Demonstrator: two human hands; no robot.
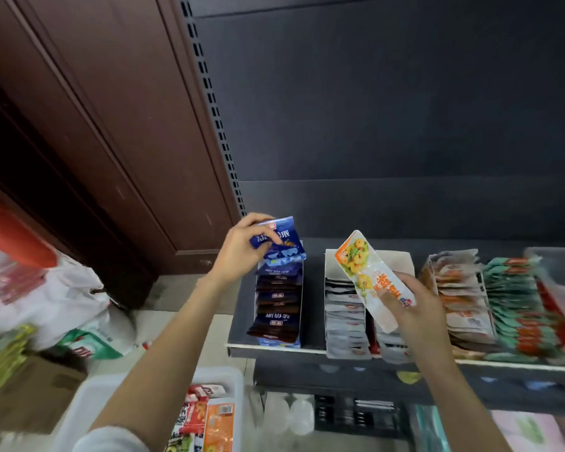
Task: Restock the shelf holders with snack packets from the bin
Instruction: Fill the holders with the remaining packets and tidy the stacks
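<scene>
A dark shelf (307, 349) runs from the centre to 3 o'clock, carrying rows of packets that stand on edge in white card holders. From left to right: a blue-and-brown row (278, 305), a grey row (344, 318) in a holder (401, 256) whose back part is not filled, then a tan row (460, 295) and a green row (515, 305) blurred toward the edge.

At 6 to 7 o'clock, below the shelf, sits a white bin (88, 406) with loose orange, red and white packets inside. White plastic bags (46, 288) lie at 9 o'clock beside a brown wooden door.

The left hand (238, 249), just above centre, pinches a blue packet (279, 238) by its upper left edge between thumb and fingers, holding it right over the back of the blue-and-brown row. The right hand (418, 305), at about 4 o'clock from centre, grips the lower end of an orange packet (369, 275), fingers wrapped around it; its top tilts up toward 11 o'clock above the grey row.

Both packets look light, thin and flexible, with glossy film that is likely slippery and will bend if held by one corner. A pinch along the sealed edge seems the firmest hold. The contents may crush, so a gentle slide between neighbouring packets would suit better than a push.
</scene>
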